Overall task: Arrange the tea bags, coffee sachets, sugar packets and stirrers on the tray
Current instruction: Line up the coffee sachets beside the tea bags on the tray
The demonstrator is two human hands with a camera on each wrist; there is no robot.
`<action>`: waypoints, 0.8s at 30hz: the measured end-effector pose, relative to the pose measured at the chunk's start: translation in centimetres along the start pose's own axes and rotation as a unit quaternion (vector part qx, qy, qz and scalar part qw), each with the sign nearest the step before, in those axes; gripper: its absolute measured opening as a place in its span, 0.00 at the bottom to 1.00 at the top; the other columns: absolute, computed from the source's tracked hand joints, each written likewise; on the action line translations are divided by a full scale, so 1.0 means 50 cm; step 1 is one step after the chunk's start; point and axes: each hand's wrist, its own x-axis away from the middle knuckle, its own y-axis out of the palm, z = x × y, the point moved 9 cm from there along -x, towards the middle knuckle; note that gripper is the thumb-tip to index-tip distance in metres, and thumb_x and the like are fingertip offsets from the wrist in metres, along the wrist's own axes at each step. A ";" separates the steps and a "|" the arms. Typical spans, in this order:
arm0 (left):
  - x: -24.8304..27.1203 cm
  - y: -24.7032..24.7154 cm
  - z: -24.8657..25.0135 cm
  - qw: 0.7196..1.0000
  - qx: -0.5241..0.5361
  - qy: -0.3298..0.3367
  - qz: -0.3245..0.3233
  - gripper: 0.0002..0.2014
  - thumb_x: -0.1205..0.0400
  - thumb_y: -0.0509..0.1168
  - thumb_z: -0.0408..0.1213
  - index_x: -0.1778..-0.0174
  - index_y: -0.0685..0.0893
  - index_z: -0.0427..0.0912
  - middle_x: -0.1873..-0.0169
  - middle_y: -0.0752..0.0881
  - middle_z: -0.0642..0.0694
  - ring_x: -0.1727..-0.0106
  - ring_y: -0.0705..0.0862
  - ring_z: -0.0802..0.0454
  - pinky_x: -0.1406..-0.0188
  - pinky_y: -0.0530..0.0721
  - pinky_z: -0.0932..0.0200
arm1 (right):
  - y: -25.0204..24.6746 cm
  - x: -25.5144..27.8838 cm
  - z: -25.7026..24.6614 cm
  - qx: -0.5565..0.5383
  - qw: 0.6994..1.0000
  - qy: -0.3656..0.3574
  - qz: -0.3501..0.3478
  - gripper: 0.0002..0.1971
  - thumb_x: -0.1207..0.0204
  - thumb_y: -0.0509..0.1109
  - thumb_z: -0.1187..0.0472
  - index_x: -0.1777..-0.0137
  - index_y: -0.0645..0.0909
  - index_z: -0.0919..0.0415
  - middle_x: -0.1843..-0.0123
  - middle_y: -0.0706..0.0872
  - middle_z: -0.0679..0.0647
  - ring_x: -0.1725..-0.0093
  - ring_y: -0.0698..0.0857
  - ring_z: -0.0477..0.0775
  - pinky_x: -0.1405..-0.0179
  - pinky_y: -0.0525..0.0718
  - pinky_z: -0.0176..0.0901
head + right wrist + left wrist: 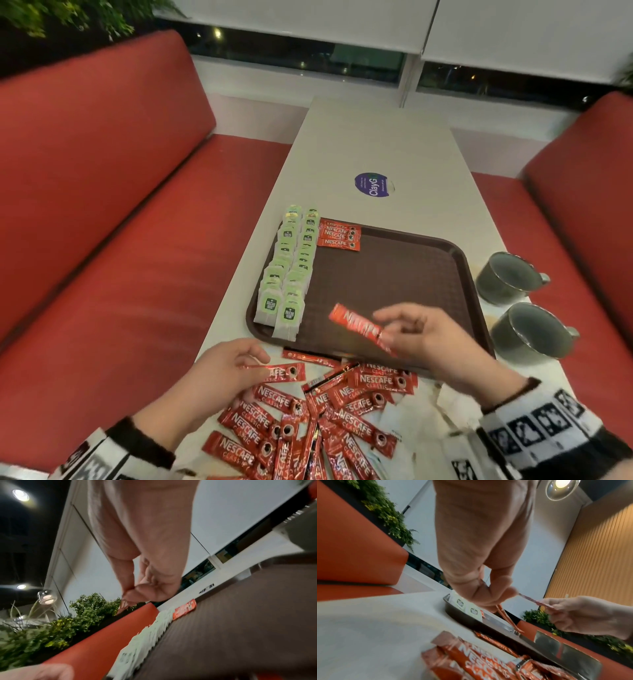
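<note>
A brown tray (394, 284) lies on the table. Green-tagged tea bags (291, 270) stand in two rows along its left side, and three red coffee sachets (339, 235) lie at its far end. My right hand (388, 334) hovers over the tray's near part and pinches one red sachet (356, 323); the sachet's edge (536, 600) also shows in the left wrist view. My left hand (262, 359) pinches another sachet (284, 372) at the edge of a loose sachet pile (325, 421) on the table in front of the tray. In the right wrist view the tea bags (149, 632) line the tray (240, 628).
Two dark cups (507, 277) (529, 330) stand on the table right of the tray. White paper packets (421, 421) lie at the pile's right. A round purple sticker (373, 185) is on the table beyond the tray. Red benches (120, 205) flank the table.
</note>
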 end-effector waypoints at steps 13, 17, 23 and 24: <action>0.032 -0.087 -0.036 0.991 0.097 -0.016 0.092 0.06 0.24 0.69 0.20 0.57 0.85 0.34 0.76 0.87 0.35 0.77 0.82 0.50 0.73 0.83 0.60 | -0.095 -0.418 -0.048 0.292 0.942 0.023 0.163 0.12 0.31 0.76 0.69 0.70 0.80 0.55 0.57 0.87 0.54 0.53 0.85 0.53 0.50 0.80 0.40; 0.040 -0.105 -0.059 0.986 0.112 -0.019 0.122 0.06 0.25 0.70 0.20 0.59 0.86 0.35 0.76 0.87 0.34 0.76 0.83 0.48 0.73 0.84 0.62 | -0.100 -0.455 -0.044 0.333 0.926 0.042 0.172 0.05 0.30 0.75 0.66 0.61 0.83 0.56 0.47 0.88 0.55 0.45 0.85 0.55 0.44 0.78 0.39; 0.039 -0.102 -0.065 0.982 0.137 -0.020 0.126 0.06 0.26 0.70 0.19 0.59 0.86 0.33 0.75 0.87 0.32 0.76 0.83 0.46 0.74 0.85 0.62 | -0.102 -0.468 -0.044 0.352 0.914 0.046 0.194 0.06 0.27 0.74 0.64 0.51 0.87 0.60 0.44 0.88 0.57 0.42 0.84 0.57 0.41 0.77 0.42; 0.035 -0.102 -0.065 0.982 0.140 -0.018 0.128 0.06 0.26 0.70 0.19 0.58 0.86 0.33 0.75 0.87 0.32 0.76 0.83 0.46 0.73 0.85 0.60 | -0.101 -0.468 -0.046 0.354 0.913 0.045 0.197 0.06 0.26 0.73 0.64 0.50 0.87 0.60 0.43 0.87 0.57 0.42 0.84 0.57 0.41 0.77 0.42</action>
